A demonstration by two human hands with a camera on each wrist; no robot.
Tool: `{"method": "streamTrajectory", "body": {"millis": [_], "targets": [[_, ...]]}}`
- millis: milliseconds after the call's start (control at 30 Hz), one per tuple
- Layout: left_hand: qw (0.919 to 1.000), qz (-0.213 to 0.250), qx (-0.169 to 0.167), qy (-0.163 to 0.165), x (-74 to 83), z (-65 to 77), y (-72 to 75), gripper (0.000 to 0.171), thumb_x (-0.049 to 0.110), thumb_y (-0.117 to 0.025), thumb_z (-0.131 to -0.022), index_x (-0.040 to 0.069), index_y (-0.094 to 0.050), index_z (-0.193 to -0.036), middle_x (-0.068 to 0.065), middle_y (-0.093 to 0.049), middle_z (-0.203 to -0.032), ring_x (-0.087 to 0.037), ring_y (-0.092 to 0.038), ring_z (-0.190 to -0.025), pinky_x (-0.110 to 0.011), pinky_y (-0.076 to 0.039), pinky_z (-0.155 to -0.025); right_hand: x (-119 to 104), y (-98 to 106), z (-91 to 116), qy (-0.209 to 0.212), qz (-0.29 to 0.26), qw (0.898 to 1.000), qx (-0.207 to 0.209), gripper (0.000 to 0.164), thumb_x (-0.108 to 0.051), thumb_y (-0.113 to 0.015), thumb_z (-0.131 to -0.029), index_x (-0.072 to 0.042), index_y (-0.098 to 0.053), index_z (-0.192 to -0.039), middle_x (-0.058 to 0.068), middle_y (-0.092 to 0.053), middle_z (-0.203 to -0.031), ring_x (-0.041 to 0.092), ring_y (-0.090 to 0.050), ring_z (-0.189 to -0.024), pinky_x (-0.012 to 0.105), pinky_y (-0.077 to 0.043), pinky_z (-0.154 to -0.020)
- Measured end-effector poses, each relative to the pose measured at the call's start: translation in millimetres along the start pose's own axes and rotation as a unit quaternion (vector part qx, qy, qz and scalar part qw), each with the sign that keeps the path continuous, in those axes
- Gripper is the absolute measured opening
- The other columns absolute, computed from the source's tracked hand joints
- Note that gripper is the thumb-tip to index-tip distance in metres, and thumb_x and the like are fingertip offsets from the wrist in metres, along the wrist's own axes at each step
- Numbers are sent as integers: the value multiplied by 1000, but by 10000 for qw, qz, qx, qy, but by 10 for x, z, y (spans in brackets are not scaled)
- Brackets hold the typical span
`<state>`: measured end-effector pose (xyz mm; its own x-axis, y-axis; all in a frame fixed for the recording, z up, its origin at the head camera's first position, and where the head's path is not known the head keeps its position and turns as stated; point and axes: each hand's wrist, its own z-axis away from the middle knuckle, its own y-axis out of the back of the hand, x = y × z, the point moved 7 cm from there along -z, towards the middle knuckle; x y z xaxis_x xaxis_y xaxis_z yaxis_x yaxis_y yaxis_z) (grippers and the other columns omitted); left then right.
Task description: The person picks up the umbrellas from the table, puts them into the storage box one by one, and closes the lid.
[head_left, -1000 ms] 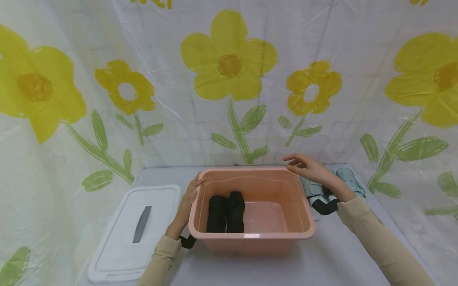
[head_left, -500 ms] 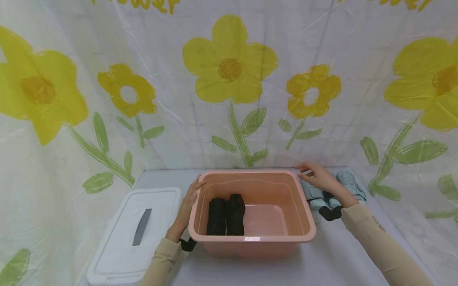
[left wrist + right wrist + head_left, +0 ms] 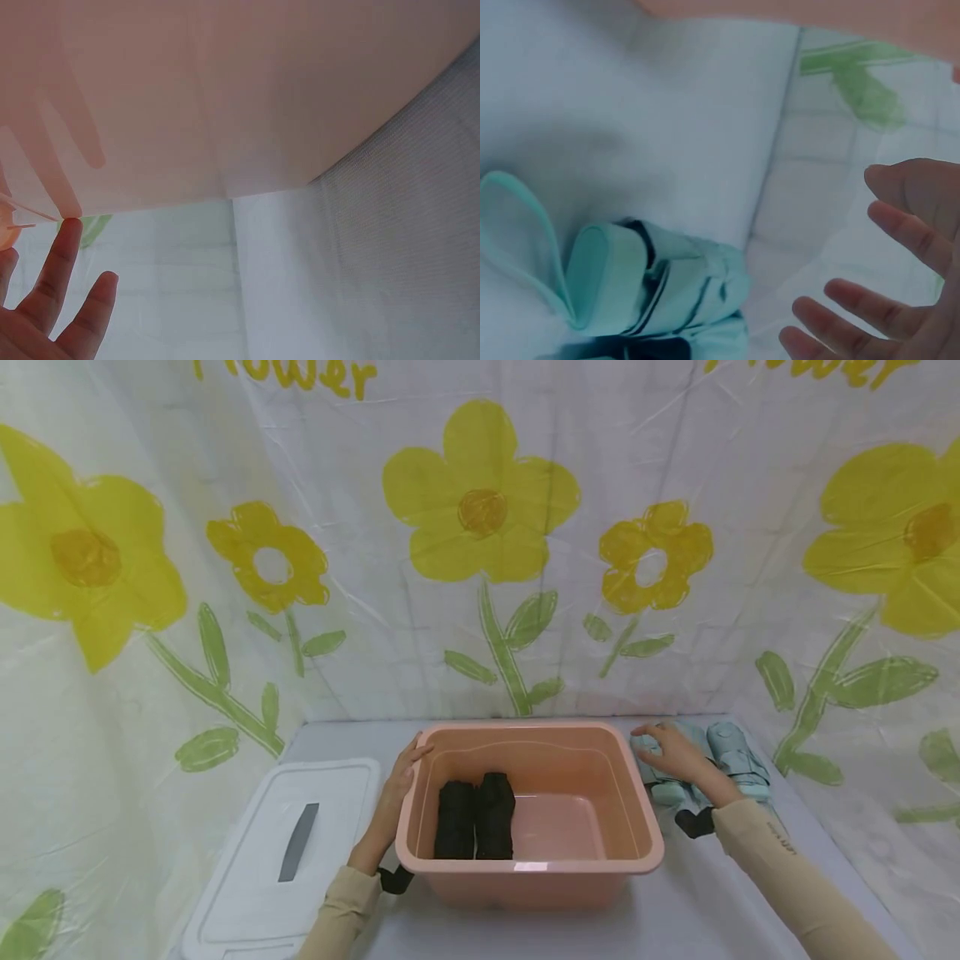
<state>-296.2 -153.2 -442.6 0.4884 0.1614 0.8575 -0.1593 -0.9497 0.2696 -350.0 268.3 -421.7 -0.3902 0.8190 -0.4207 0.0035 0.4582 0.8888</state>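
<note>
We see the peach plastic bin [image 3: 529,866] at lower centre, its floor showing as room to the right of two black rolled bundles [image 3: 493,818]. The left hand [image 3: 394,793] rests straight, spread fingers on the bin's left rim; the right hand [image 3: 678,755], fingers wide and relaxed, hovers over teal folded umbrellas [image 3: 735,753] beyond the right rim. Only the right wrist view gives us a looped strap [image 3: 534,201] at left; only the left wrist view shows fingers mirrored in the bin's outer wall, upper left

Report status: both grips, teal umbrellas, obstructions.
Left grip touching rectangular pink plastic bin. Right grip empty, near pale teal folded fabric umbrellas. Nothing visible between them. Two rolled black fabric bundles inside bin.
</note>
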Motion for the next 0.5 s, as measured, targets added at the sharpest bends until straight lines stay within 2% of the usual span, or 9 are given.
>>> {"method": "streamTrajectory", "body": {"millis": [100,200,433,500], "targets": [[10000,19,-52,41,135,6,-10,43,7,-19,-102,1,-36,-140,-17,-11,-154,-39,-6,-140,-66,-11,-104,66,-65,19,-157,42,9998,-106,36,-14,-58,-89,3,-55,-121,29,-54,-116,48,-46,-108,60,-40,-84],[9999,28,-80,59,188,16,-17,42,8,-20,-102,-1,-36,-140,-19,-10,-154,-41,-6,-140,-66,-12,-104,122,-113,43,-323,15,9992,-255,38,-15,-58,-89,4,-53,-122,32,-52,-119,51,-43,-112,61,-39,-85],[9999,-49,62,-152,-116,6,-1,44,24,-20,-103,12,-38,-141,-7,-12,-155,-32,-7,-141,-65,-13,-105,239,-206,75,-352,128,9984,-428,39,-14,-59,-89,4,-53,-122,35,-51,-112,51,-46,-105,59,-43,-78],[9998,-77,77,-153,-124,3,2,43,25,-20,-104,13,-38,-141,-6,-12,-155,-32,-8,-141,-64,-13,-105,273,-239,72,-306,179,9985,-414,38,-13,-60,-88,5,-53,-121,36,-52,-108,52,-46,-103,58,-44,-77]]}}
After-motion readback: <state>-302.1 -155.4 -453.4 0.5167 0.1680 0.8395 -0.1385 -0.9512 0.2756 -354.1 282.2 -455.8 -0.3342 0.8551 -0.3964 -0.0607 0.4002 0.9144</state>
